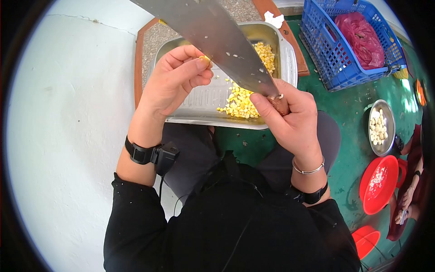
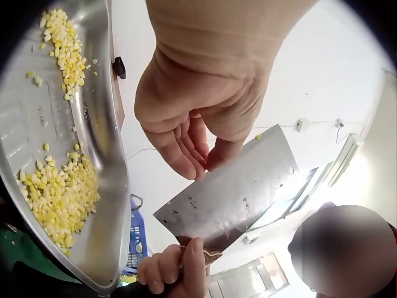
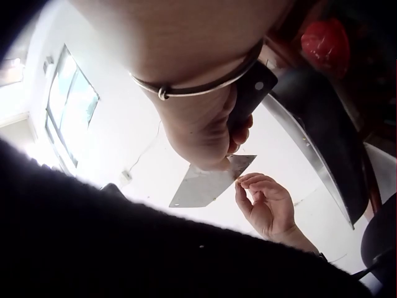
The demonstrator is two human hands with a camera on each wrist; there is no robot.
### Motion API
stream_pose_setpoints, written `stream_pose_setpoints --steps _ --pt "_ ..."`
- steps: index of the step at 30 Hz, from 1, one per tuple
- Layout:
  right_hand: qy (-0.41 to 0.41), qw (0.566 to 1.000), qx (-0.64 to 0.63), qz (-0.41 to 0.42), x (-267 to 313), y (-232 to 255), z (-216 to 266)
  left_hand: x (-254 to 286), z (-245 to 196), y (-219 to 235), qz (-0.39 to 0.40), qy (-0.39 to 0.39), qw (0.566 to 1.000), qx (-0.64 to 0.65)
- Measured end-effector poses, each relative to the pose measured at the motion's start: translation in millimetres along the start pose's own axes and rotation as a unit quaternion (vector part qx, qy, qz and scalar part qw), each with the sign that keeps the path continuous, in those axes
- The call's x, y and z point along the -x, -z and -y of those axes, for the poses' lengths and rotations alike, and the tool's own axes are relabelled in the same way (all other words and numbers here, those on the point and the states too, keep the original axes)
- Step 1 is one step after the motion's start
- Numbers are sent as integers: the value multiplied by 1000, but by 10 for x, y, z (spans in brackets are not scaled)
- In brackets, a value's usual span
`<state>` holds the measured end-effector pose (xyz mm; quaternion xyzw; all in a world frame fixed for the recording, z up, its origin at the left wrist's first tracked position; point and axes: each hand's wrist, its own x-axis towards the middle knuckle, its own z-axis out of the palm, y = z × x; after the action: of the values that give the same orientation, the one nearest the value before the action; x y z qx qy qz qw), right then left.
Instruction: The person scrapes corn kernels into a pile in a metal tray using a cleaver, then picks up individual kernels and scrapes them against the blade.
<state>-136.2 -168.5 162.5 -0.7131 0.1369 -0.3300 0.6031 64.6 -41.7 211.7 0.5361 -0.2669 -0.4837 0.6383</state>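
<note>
A broad grey steel cleaver point(image 1: 222, 50), gripped in the right hand point(image 1: 294, 120), slants above a rectangular silver metal tray point(image 1: 195, 102). Near the cleaver, the left hand point(image 1: 176, 79) pinches a small yellow piece point(image 1: 205, 59). Loose yellow corn kernels point(image 1: 240, 103) lie in the tray.

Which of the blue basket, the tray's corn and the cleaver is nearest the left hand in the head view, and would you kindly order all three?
1. Cleaver: beside the left hand, to its right.
2. Corn: in the tray, right of the hand.
3. Blue basket: far to the right, past the tray.
</note>
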Motion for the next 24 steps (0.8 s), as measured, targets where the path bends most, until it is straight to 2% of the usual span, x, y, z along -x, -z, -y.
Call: stream_pose_setpoints --steps 10,24 --pt "7 1000 7 -1 12 -3 16 40 -45 -34 -6 -1 1000 -10" --pt "38 999 8 9 17 22 37 79 -42 -181 -30 4 982 -186"
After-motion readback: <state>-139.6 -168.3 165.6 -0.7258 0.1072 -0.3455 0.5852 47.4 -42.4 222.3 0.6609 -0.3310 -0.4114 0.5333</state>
